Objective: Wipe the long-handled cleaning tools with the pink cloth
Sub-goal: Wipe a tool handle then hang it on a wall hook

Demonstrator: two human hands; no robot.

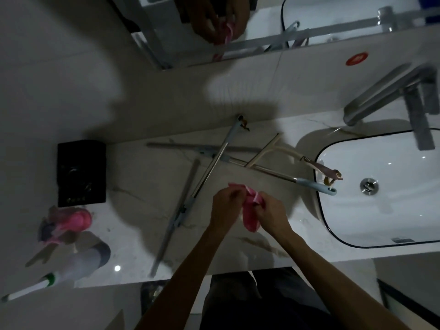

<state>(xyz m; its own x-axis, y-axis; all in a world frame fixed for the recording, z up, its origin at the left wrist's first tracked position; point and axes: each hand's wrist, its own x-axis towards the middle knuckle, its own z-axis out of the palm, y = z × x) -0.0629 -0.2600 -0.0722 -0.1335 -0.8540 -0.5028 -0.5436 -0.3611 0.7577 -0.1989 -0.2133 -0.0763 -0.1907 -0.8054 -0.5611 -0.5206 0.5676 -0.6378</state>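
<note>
left hand (226,204): fingers curled, pinching the upper-left part of the pink cloth (248,210); knuckles up, held above the counter.
right hand (270,214): fingers curled tight onto the cloth's right edge, just beside the left hand; cloth bunched between the two.
pink cloth: crumpled, one corner sticks out past the left hand's fingers, the lower part hangs down between the wrists. Whether it touches the marble countertop (133,210) cannot be told.
grip state: both hands clenched on the cloth, neither touches a tool.
squeegee, chrome handle (214,164): lies just beyond the left hand, slanting up and away to the wall; its grey blade (177,217) runs down the counter to the left of the left forearm.
second squeegee (264,172): beyond both hands, chrome shaft crosses under the first; its blue grip (316,185) lies to the right of the right hand, poking over the sink rim.
cream squeegee (263,151): farther out, T-head up-right of the hands, handle end (331,173) overhanging the basin.
sink (319,203): white basin, dark rim, to the right of the right hand; faucet (385,94) far up-right.
black box (82,172): well to the left of the hands, against the wall.
pink spray trigger (69,222): far left, blurred; white bottle body below it.
mirror (214,27): beyond the counter, reflects both hands and the cloth.
lighting: dim, fine finger detail soft.
</note>
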